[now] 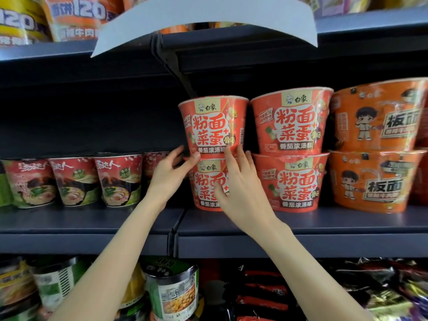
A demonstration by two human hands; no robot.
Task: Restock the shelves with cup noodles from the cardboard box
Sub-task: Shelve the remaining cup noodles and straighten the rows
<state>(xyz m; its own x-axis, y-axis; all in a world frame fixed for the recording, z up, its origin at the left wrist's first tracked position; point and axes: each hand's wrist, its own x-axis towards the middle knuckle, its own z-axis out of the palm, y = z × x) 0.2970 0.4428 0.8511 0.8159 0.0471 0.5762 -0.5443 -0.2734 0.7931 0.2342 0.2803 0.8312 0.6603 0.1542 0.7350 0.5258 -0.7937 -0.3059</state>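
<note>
On the middle shelf (92, 228), a red cup-noodle bowl (213, 126) stands upright on top of an identical bowl (206, 181). My left hand (171, 174) holds the upper bowl's base from the left, with the thumb in front and the fingers round its side. My right hand (240, 188) lies over the front of the lower bowl, and its straight fingertips touch the upper bowl's bottom edge. Just to the right stands a second stack of two of these red bowls (291, 126). The cardboard box is out of view.
Orange bowls (375, 117) are stacked two high at the right. Several smaller red-and-green cups (118, 179) line the shelf's left part, with dark free space above them. A white paper tag (208, 19) hangs from the upper shelf edge. Cups (173, 290) and packets fill the shelf below.
</note>
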